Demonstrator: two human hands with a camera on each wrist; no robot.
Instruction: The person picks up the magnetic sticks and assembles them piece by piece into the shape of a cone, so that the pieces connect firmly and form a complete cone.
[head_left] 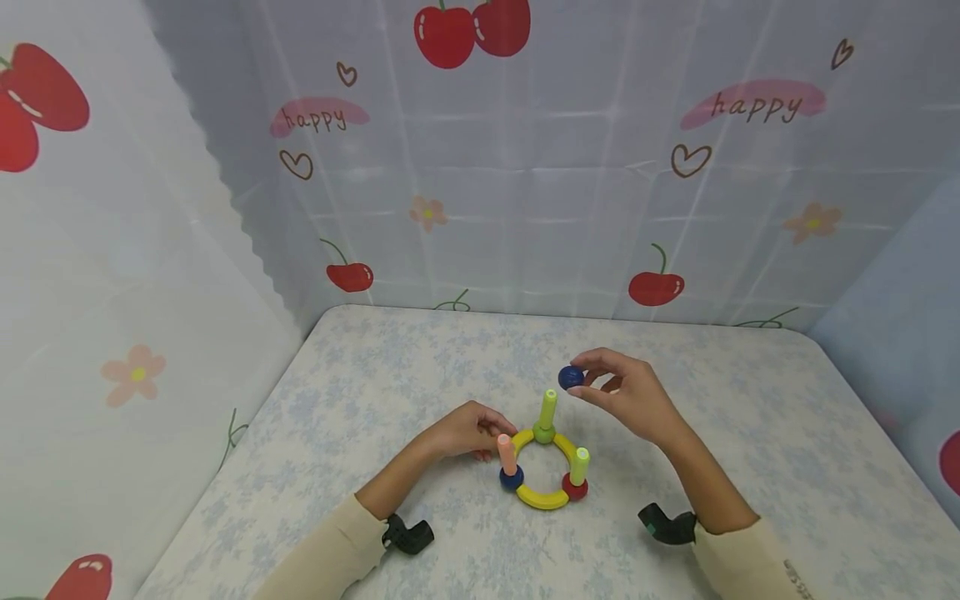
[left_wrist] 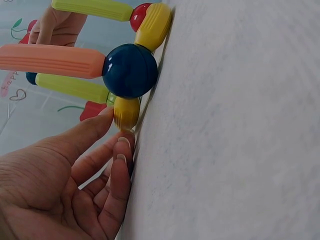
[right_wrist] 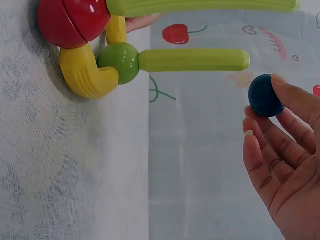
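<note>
Sleeves of cream cloth come in over the near edge of the surface [head_left: 787,433], which is covered in a pale blue-flowered cloth. Just beyond them, near the middle of the surface, stands a toy ring [head_left: 545,467] of curved yellow pieces joined by balls: a dark blue ball [head_left: 512,477] at its left carrying an upright orange stick [head_left: 507,454], a red ball [head_left: 575,487] at its right carrying a yellow-green stick [head_left: 580,466], and a green ball [head_left: 544,433] at its far side carrying a taller green stick [head_left: 548,407]. The left hand [head_left: 468,429] rests on the surface at the ring's left; the head view shows only its back, but the left wrist view shows the thumb tip [left_wrist: 102,120] and one fingertip touching the end of a yellow curved piece [left_wrist: 126,112], the fingers fairly straight, a loose grip that steadies rather than wraps. Farther out, the right hand [head_left: 626,396] is raised off the surface, just beyond and to the right of the tall green stick. Its grip is a light pinch at the fingertips on a small blue ball [head_left: 571,377]. The right wrist view adds that the remaining fingers are spread and the palm is open, and that the ball [right_wrist: 264,95] is apart from the stick's tip [right_wrist: 242,59], near it but not touching. Behind the far edge hangs a cherry-printed curtain [head_left: 525,167].
</note>
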